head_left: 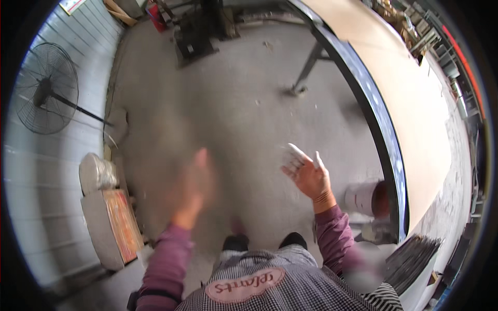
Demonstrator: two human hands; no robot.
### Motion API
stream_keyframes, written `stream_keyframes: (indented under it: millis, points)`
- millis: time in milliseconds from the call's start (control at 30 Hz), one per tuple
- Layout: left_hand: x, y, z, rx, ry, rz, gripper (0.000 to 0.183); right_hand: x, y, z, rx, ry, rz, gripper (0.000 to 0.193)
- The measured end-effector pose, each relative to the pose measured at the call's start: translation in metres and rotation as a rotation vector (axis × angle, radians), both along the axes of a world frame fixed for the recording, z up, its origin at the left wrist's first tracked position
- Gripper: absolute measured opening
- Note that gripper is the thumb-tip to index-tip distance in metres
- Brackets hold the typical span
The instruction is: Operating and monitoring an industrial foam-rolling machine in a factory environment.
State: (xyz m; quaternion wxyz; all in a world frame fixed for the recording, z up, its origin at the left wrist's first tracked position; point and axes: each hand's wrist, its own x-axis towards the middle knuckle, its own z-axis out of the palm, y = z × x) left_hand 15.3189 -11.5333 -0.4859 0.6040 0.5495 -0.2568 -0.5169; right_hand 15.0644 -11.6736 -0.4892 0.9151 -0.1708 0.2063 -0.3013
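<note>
Fingers point(296, 150) of the right hand point(312, 179) are standing open and apart, whitish toward the tips. Left hand point(196, 181) is blurring; cannot tell how its fingers are set. Both are hanging over the grey floor point(249, 103). White bucket point(359, 199), nearest the right hand, is sitting just to its right, near the desk point(374, 127). Desk is carrying a broad tan sheet point(415, 124). Out left, a wrapped bundle point(96, 173) is resting on a box point(97, 228); farther up, a fan point(44, 90) is standing by the pale wall point(93, 46).
</note>
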Motion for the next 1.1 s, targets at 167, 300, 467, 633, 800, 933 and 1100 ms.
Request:
stream_keyframes:
  millis: [167,300,467,633,800,933,1100]
  points:
    - [0.069,-0.221,0.011,-0.170,-0.224,-0.005,0.054,0.239,-0.057,0.029,-0.347,0.157,-0.107,0.059]
    - [0.131,-0.290,-0.029,-0.079,0.370,0.141,0.057,0.339,-0.206,-0.060,-0.605,0.855,-0.068,0.044]
    - [0.477,-0.333,-0.121,-0.055,0.508,0.287,0.020,0.659,-0.229,-0.107,-1.695,0.940,0.113,0.026]
    - [0.748,-0.431,0.014,-0.426,0.504,0.000,0.017,0.929,-0.301,-0.014,-0.076,0.061,-0.215,0.015]
    - [0.933,-0.583,0.014,-0.351,0.804,0.213,0.024,1.111,-0.467,0.005,-1.021,0.558,-0.188,0.011]
    - [1.098,-0.696,-0.022,-0.185,0.407,0.400,0.025,1.278,-0.593,-0.011,-2.028,0.609,-0.191,0.013]
    - [1.396,-0.768,-0.025,-0.455,0.463,0.359,0.038,1.553,-0.654,0.003,-0.384,0.066,0.136,0.021]
